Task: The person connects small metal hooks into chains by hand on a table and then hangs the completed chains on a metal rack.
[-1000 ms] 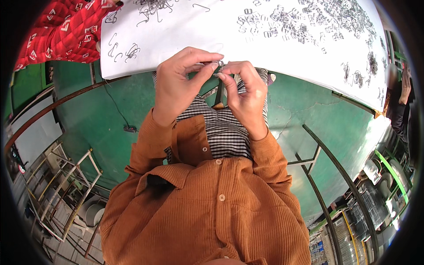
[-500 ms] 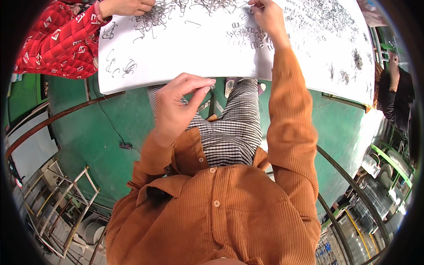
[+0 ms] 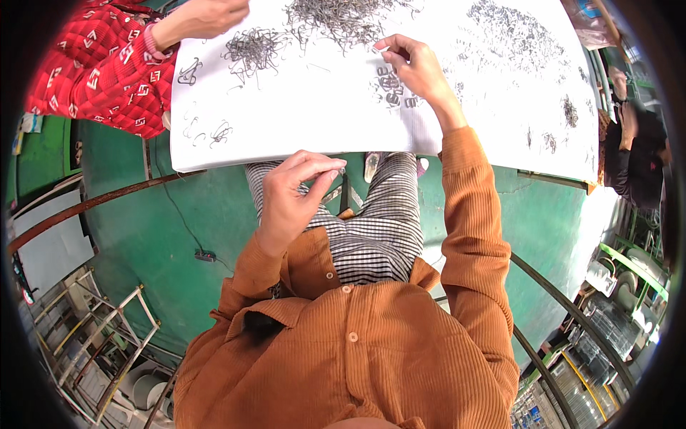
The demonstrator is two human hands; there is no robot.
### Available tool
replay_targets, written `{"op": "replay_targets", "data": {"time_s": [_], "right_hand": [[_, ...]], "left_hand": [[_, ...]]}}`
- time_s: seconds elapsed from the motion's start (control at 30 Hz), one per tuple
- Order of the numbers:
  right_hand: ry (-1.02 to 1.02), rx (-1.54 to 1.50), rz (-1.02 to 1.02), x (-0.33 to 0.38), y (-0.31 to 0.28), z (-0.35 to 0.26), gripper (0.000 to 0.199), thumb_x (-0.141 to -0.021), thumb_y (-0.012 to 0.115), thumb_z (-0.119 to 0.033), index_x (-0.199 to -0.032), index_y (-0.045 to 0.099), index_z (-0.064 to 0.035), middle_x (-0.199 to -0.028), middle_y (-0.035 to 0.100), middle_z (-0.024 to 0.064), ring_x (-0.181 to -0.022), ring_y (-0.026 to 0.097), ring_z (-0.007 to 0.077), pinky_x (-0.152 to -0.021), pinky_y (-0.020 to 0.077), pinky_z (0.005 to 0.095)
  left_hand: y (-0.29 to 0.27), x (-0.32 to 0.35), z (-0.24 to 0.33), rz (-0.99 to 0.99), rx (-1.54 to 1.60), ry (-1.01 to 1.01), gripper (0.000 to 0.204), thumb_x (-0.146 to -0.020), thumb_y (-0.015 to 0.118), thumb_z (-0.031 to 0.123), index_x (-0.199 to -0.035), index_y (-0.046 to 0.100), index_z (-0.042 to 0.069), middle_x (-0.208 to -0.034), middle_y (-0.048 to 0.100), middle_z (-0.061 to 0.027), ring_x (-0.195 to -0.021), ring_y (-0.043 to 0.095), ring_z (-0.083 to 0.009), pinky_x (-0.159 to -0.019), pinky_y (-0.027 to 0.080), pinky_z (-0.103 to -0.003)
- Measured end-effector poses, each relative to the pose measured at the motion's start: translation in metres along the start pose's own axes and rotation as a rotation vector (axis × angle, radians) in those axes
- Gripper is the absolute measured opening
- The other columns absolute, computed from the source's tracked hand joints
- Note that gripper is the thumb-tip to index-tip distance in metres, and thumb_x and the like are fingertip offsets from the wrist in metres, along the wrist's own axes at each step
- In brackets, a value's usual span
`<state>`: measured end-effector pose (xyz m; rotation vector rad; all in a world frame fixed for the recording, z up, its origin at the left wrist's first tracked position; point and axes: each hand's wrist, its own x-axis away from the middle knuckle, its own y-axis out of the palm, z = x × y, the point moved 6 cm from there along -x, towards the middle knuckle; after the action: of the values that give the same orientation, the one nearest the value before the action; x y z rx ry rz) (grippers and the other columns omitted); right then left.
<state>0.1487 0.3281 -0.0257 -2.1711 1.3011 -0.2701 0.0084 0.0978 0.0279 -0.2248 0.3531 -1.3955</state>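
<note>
Left hand pinches one small piece; right hand, above one table, grip unclear.

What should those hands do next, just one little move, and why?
Maybe bring the right hand to the left hand: the left seems to pinch a tiny piece by the white table, and the right, apart from it, looks pinched too, near dark pieces.

You wear an orange-brown corduroy shirt with thin ridges, long sleeves and round, pale buttons down the front. Your trousers have small black and white checks.
</note>
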Motion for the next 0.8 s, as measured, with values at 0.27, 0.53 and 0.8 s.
{"op": "replay_targets", "data": {"time_s": [0.27,0.53,0.8], "right_hand": [[0.219,-0.762,-0.002,0.049,-0.001,-0.031,0.017,-0.085,0.07,-0.017,-0.092,0.069,-0.0024,-0.081,0.07,0.0085,-0.059,0.065,0.0116,-0.046,0.0429,0.0195],[0.276,-1.146,0.004,0.076,-0.015,-0.031,0.015,-0.083,0.072,-0.013,-0.09,0.068,-0.0011,-0.082,0.07,0.0101,-0.067,0.066,0.0123,-0.05,0.0466,0.0206],[0.35,-1.086,0.159,0.123,-0.03,0.004,0.013,-0.081,0.072,-0.008,-0.091,0.068,0.0003,-0.079,0.07,0.0084,-0.062,0.063,0.0102,-0.051,0.0464,0.0212]], "left_hand": [[0.004,0.007,0.006,-0.03,-0.003,0.002,0.019,-0.082,0.063,-0.012,-0.096,0.07,-0.002,-0.091,0.068,-0.0097,-0.085,0.064,-0.014,-0.074,0.052,-0.025],[0.014,0.005,0.012,-0.084,-0.031,-0.012,0.02,-0.082,0.062,-0.013,-0.099,0.068,-0.004,-0.098,0.065,-0.011,-0.089,0.063,-0.0143,-0.076,0.053,-0.023],[0.027,0.007,0.004,-0.072,0.047,-0.076,0.02,-0.081,0.063,-0.013,-0.097,0.069,-0.004,-0.097,0.066,-0.0119,-0.088,0.064,-0.016,-0.076,0.055,-0.024]]}}
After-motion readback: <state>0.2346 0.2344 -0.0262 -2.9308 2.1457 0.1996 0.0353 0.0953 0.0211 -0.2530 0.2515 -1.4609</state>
